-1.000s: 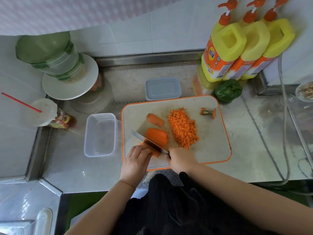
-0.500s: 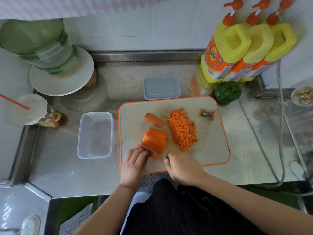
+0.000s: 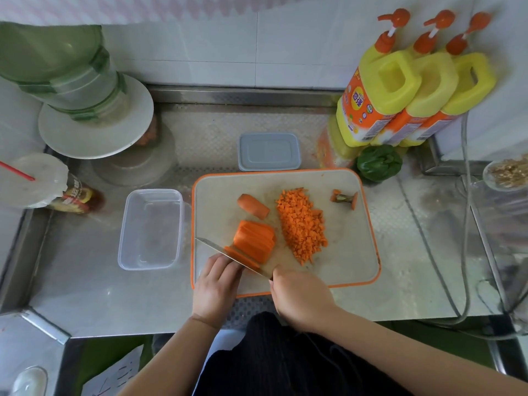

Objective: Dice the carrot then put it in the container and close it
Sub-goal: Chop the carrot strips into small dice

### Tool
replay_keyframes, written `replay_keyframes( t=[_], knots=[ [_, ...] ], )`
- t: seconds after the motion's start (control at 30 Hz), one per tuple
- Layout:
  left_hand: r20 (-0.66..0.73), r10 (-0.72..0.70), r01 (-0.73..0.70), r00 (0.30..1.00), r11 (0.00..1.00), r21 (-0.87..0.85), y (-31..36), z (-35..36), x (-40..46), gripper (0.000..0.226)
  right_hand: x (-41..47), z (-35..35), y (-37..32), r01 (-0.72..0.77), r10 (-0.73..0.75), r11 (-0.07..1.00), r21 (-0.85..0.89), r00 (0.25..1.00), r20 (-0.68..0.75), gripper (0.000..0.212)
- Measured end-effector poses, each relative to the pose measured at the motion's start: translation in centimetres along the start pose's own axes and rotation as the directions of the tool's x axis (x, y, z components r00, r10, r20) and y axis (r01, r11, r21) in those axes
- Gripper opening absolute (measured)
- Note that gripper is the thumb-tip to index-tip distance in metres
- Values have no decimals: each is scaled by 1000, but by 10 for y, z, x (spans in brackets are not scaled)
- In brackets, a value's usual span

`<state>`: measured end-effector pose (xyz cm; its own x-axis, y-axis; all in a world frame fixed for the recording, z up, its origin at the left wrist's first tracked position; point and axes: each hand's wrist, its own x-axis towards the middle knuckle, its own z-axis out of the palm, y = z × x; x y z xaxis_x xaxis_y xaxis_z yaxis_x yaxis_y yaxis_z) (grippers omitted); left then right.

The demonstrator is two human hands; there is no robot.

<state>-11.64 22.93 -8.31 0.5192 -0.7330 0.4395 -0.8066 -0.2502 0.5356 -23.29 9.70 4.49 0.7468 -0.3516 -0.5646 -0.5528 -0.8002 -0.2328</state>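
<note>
The board [image 3: 343, 252] lay on the counter [image 3: 100, 295] before me. On it, the slices [image 3: 254, 241] sat left of the dice [image 3: 303, 224], a chunk [image 3: 253, 206] behind the slices, the stub [image 3: 344, 198] at the far right. The container [image 3: 150, 228] stood left of the board, the lid [image 3: 269, 151] behind it.

Three yellow soap bottles [image 3: 411, 92] with orange pumps by my wall, a green pepper [image 3: 378, 162] just below them, a cup with a red straw [image 3: 34, 181] at my left, a white plate [image 3: 94, 130] under a green jar [image 3: 57, 67], on my shiny counter [image 3: 85, 295]
</note>
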Motion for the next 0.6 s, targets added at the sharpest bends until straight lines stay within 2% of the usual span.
replay_keyframes(
  t=[0.4,0.6],
  knots=[
    [26,-11,12,1000,1000,-22,-4,2,-4,14,-1,1,0,38,-38,998,-41,999,-1,17],
    [40,-9,10,999,999,-33,-3,0,-2,12,-1,0,-3,6,-6,1000,-26,1000,-10,16]
  ],
)
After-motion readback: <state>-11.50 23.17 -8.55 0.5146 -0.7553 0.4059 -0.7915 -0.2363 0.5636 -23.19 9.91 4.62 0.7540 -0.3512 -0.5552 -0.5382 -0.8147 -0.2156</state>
